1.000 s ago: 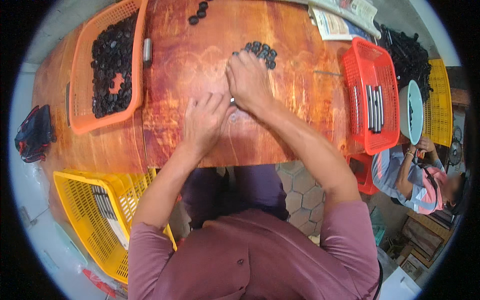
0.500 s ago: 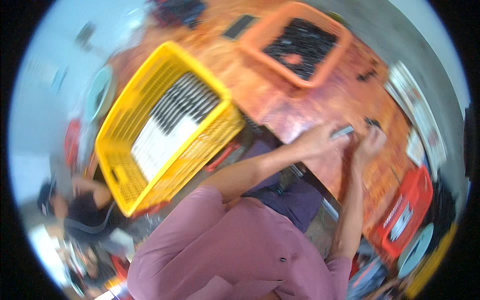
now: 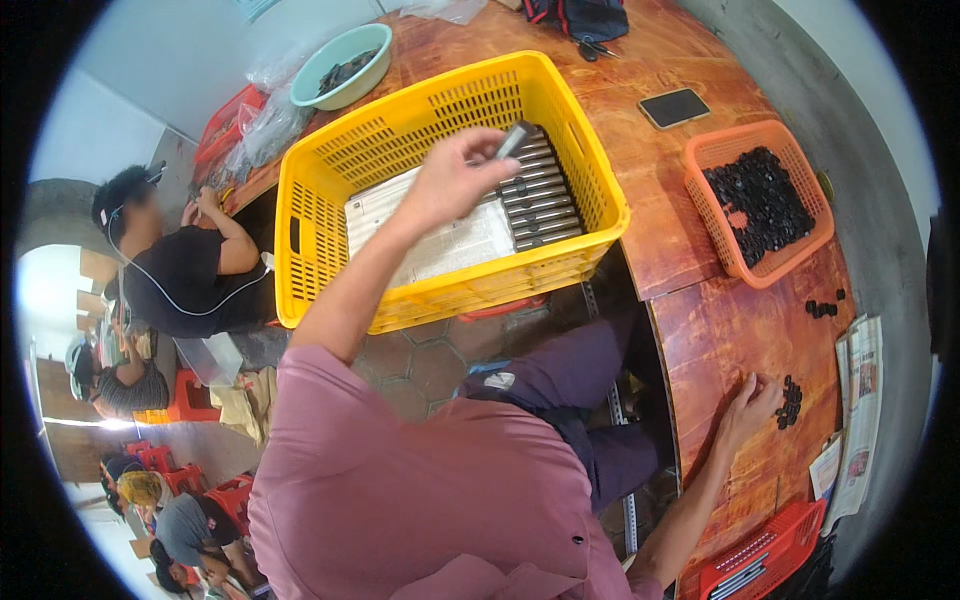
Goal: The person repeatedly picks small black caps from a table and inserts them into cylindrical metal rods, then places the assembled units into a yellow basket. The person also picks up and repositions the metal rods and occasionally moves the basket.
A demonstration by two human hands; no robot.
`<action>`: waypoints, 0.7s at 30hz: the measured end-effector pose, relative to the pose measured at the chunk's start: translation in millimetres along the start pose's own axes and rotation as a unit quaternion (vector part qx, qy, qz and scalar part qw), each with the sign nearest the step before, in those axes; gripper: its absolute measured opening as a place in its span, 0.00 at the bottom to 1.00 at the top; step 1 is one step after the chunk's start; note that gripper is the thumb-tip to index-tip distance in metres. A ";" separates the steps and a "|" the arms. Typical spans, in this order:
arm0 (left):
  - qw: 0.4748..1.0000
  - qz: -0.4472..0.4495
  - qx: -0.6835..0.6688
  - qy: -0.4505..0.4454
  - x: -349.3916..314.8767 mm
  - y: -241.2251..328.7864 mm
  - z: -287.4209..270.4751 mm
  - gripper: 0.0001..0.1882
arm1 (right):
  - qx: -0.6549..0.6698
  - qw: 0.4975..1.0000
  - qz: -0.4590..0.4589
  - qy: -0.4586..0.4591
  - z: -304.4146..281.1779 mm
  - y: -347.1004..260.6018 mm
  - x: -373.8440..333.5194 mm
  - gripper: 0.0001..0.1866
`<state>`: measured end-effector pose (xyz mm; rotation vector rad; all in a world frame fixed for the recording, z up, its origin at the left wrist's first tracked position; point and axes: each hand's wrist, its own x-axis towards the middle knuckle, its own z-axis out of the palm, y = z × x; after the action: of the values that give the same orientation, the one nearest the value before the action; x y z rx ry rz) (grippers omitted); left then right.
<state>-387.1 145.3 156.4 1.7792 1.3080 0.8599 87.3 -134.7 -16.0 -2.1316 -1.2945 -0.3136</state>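
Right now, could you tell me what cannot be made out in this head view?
- Metal rod in the left hand: its lower part is hidden by the fingers; only the tip shows.
- Small black parts by the right hand: too small to tell their shape.
- Red crate: cut off by the picture's lower rim.
- Paper sheet in the yellow basket: partly covered by the forearm.

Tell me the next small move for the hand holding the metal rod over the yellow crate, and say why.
Probably lower the left hand and lay its metal rod alongside the row of rods in the yellow crate. The rod is held just above that row, roughly parallel to it, while the right hand rests on the table beside small black parts.
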 end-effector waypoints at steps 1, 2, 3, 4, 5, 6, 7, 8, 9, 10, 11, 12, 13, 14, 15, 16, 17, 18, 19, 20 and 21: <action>0.999 -0.012 0.029 0.029 11.1 -17.5 -13.2 0.23 | -0.013 1.000 -0.009 -0.001 1.8 4.9 -0.3 0.14; 0.997 -0.013 0.058 0.044 24.6 -47.8 -25.9 0.24 | -0.027 0.999 -0.018 0.000 4.5 8.1 0.0 0.13; 0.996 -0.048 0.049 0.052 33.5 -64.8 -32.5 0.22 | -0.037 0.997 -0.050 0.036 7.6 8.6 0.1 0.14; 0.994 -0.083 0.040 0.060 38.6 -80.1 -37.7 0.21 | -0.036 0.998 -0.037 0.020 7.3 8.1 0.2 0.13; 0.990 -0.120 -0.007 0.068 41.5 -102.5 -40.1 0.21 | -0.035 0.999 -0.024 0.004 6.0 8.2 -0.2 0.13; 0.983 -0.157 -0.053 0.074 43.3 -129.0 -40.8 0.21 | -0.034 0.999 -0.010 -0.012 4.7 7.4 0.4 0.13; 0.973 -0.193 -0.098 0.080 44.3 -153.5 -40.7 0.21 | -0.036 0.999 -0.016 -0.019 3.8 4.2 1.7 0.12; 0.975 -0.193 -0.088 0.073 42.4 -175.7 -39.9 0.20 | -0.038 0.999 -0.021 -0.026 2.3 -1.0 2.6 0.11; 0.976 -0.193 -0.078 0.066 37.9 -197.1 -36.9 0.19 | -0.042 0.998 -0.026 -0.034 0.8 -4.8 3.0 0.11; 0.977 -0.194 -0.068 0.058 33.2 -216.2 -33.2 0.19 | -0.044 0.998 -0.033 -0.028 0.5 -7.3 3.4 0.10; 0.983 -0.176 -0.023 0.052 29.2 -234.2 -27.7 0.18 | -0.047 0.998 -0.040 -0.022 0.0 -9.3 3.8 0.09; 0.986 -0.159 0.023 0.047 23.9 -250.4 -22.4 0.18 | -0.049 0.998 -0.047 -0.015 0.3 -10.6 4.1 0.08; 0.987 -0.141 0.068 0.041 18.8 -263.7 -18.4 0.17 | -0.059 0.997 -0.038 -0.023 0.5 -8.9 3.4 0.08; 0.987 -0.126 0.097 0.018 10.9 -275.1 -18.0 0.17 | -0.066 0.997 -0.033 -0.032 1.3 -5.5 3.1 0.08; 0.986 -0.111 0.126 -0.006 3.8 -286.3 -17.7 0.17 | -0.074 0.996 -0.027 -0.041 2.3 -2.7 2.8 0.08; 0.983 -0.095 0.155 -0.031 -1.2 -282.5 -15.4 0.17 | -0.081 0.996 -0.030 -0.034 3.2 -0.9 2.1 0.09; 0.955 -0.095 0.267 -0.084 -3.7 -274.4 -14.8 0.20 | -0.089 0.995 -0.033 -0.027 3.9 0.9 1.1 0.09; 0.945 -0.091 0.299 -0.097 -6.5 -273.4 -10.9 0.20 | -0.097 0.994 -0.036 -0.020 3.5 2.9 -0.2 0.09; 0.933 -0.089 0.332 -0.108 -10.5 -271.9 -10.4 0.20 | -0.094 0.995 -0.030 -0.028 4.3 2.0 0.5 0.09; 0.919 -0.086 0.365 -0.119 -13.7 -271.5 -10.0 0.21 | -0.091 0.995 -0.024 -0.036 4.6 1.1 1.0 0.09; 0.920 -0.075 0.367 -0.116 -16.0 -278.3 -8.4 0.19 | -0.089 0.995 -0.018 -0.044 4.7 0.1 1.4 0.10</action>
<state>-525.8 185.2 -82.2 2.2061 1.7042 0.0360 87.6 -130.9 -19.0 -2.2954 -1.4009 -0.3661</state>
